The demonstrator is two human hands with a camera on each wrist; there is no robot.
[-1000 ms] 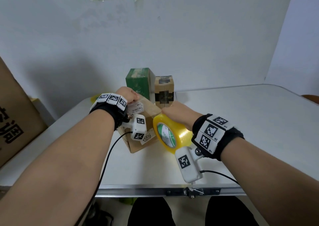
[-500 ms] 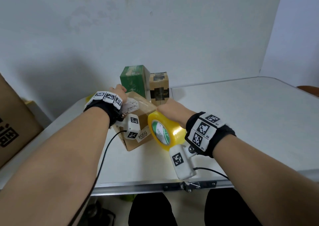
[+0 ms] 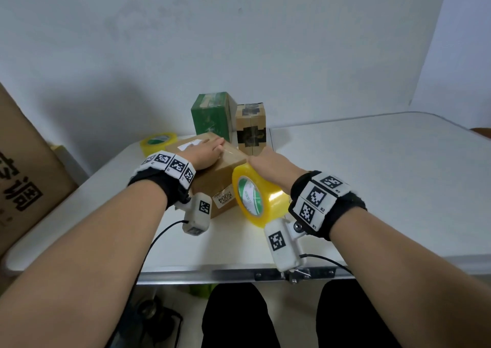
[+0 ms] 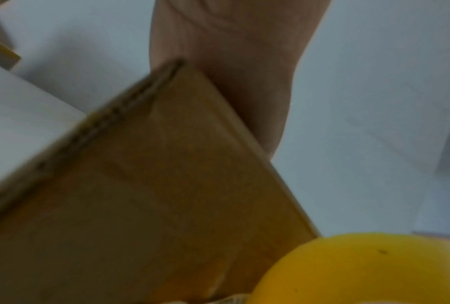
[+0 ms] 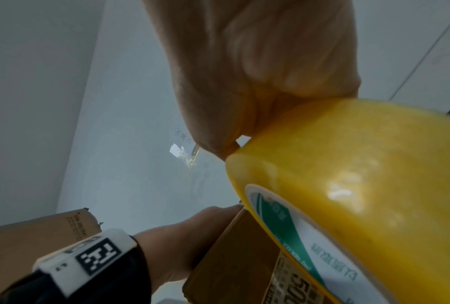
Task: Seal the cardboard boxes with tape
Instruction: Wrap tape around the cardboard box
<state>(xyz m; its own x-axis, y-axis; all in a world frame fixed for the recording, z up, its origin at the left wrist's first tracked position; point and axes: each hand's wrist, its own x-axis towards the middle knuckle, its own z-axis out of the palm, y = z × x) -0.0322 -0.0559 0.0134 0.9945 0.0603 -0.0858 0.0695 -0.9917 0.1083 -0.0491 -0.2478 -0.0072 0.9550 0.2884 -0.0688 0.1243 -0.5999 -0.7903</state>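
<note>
A brown cardboard box (image 3: pixel 221 180) with a white label lies near the middle of the white table (image 3: pixel 372 177). My left hand (image 3: pixel 208 151) lies flat on its top, fingers straight and reaching toward the far edge; in the left wrist view the palm (image 4: pixel 231 61) presses on the box (image 4: pixel 153 185). My right hand (image 3: pixel 268 163) grips a yellow tape roll (image 3: pixel 255 197) held on edge against the box's right corner. The right wrist view shows the fingers curled over the roll (image 5: pixel 348 185). A glossy strip shows on the box top by my left fingertips.
A green box (image 3: pixel 212 115) and a small brown box with black tape (image 3: pixel 251 129) stand behind the brown box. A second yellow tape roll (image 3: pixel 158 143) lies at the back left. A large cardboard carton (image 3: pixel 24 175) stands left of the table.
My left hand has gone from holding the box's far left corner to lying flat across its top. The right hand stays with the roll at the box's right corner.
</note>
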